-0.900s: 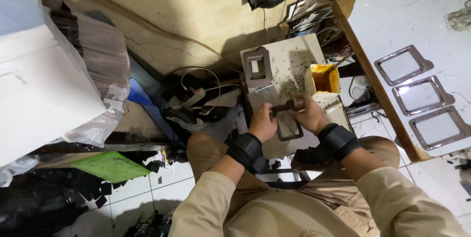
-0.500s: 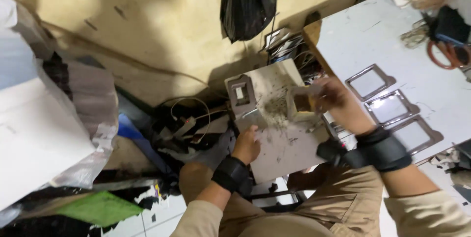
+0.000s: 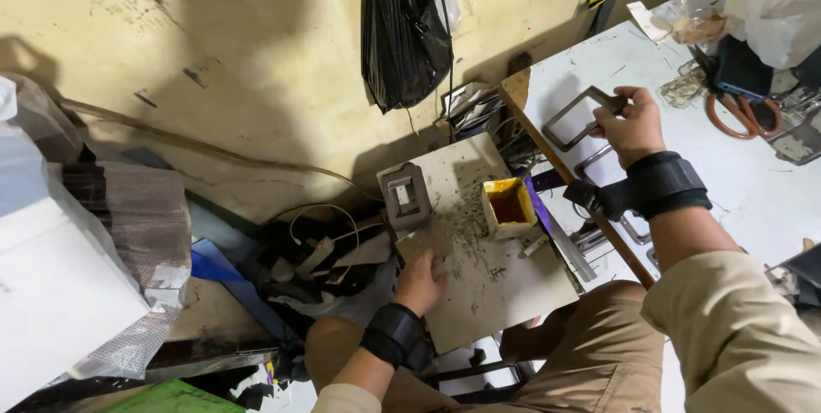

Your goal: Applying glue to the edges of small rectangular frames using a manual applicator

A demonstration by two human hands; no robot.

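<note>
Right hand (image 3: 631, 126) closed on a grey rectangular frame (image 3: 575, 118), tilted just over the white surface (image 3: 727, 182) beside similar frames. Left hand (image 3: 421, 280) lies flat, fingers loosely spread, steadying the dusty board (image 3: 487, 285) near the yellow tub (image 3: 508, 206).

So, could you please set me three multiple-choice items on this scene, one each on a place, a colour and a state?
1. Where does the left hand rest?
A. on the speckled board across the lap
B. on the black bag
C. on the scissors

2. What colour is the inside of the small square tub on the board?
A. blue
B. yellow-orange
C. green

3. What is the right hand doing?
A. lying flat and empty
B. hidden from view
C. gripping a grey rectangular frame over the white table

Answers: 1 A, the hand lies on the board's near left edge. 2 B, its lining shows yellow-orange. 3 C, fingers close round one corner of the frame.
</note>
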